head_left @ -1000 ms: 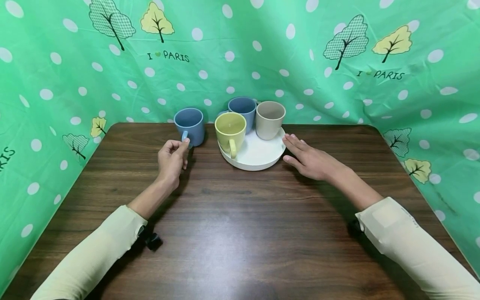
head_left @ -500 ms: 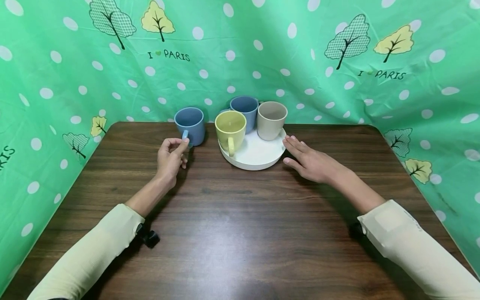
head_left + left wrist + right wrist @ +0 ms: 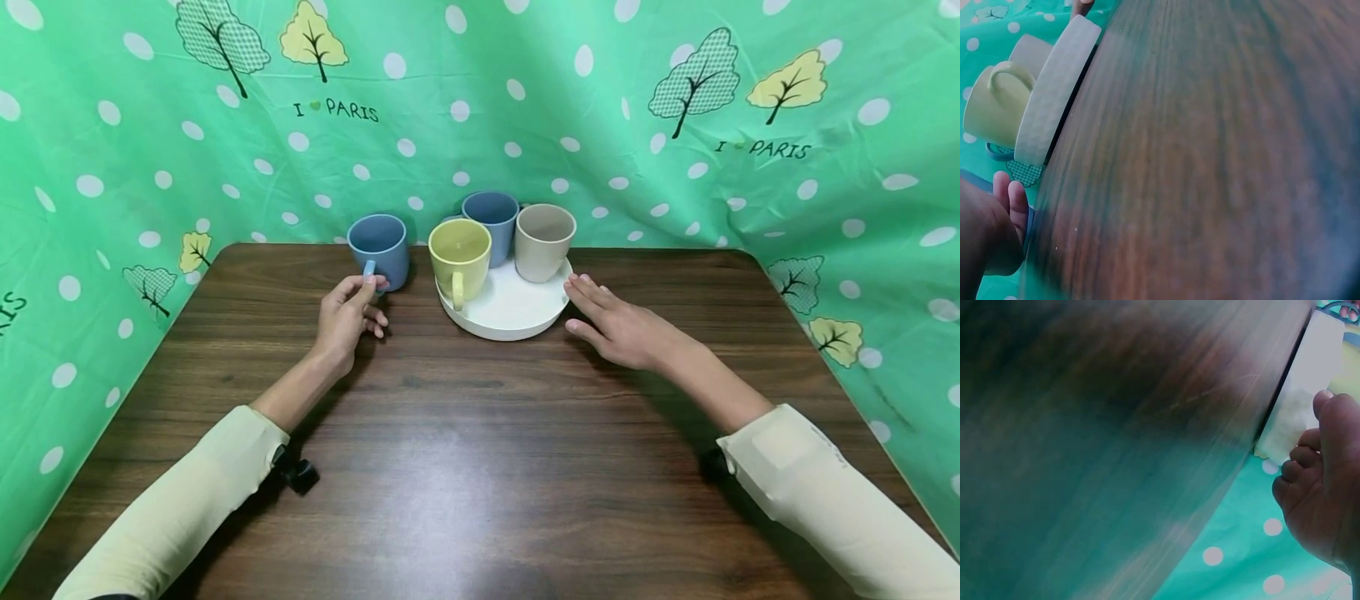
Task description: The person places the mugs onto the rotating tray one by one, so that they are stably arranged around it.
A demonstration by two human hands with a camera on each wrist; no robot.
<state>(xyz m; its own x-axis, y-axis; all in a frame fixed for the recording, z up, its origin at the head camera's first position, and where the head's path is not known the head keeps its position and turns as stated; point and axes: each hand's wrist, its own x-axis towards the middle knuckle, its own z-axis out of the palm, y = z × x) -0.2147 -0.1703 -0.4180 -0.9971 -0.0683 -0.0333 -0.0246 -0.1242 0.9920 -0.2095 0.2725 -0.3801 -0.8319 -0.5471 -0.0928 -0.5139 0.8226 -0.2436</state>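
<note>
In the head view, my left hand (image 3: 342, 321) pinches the handle of a blue mug (image 3: 390, 260) standing upright on the table, left of a round white tray (image 3: 517, 312). Its lower fingers spread loosely under the handle. Three mugs stand upright on the tray: a yellow mug (image 3: 459, 250) with its handle toward me, a second blue mug (image 3: 495, 218) partly hidden behind it, and a beige mug (image 3: 542, 250). My right hand (image 3: 626, 329) has straight fingers at the tray's right rim. In the left wrist view, a dark gap shows under the tray's wall (image 3: 1063, 87).
The dark wooden table (image 3: 465, 467) ends close behind the mugs. A green printed curtain (image 3: 517, 117) hangs along its back and sides. A small black device (image 3: 300, 475) is strapped at the left wrist.
The tray has turned slightly clockwise: the rear blue and beige mugs shifted right, and the yellow mug's handle moved left. My left hand's lower fingers have uncurled. The right hand stays near the rim.
</note>
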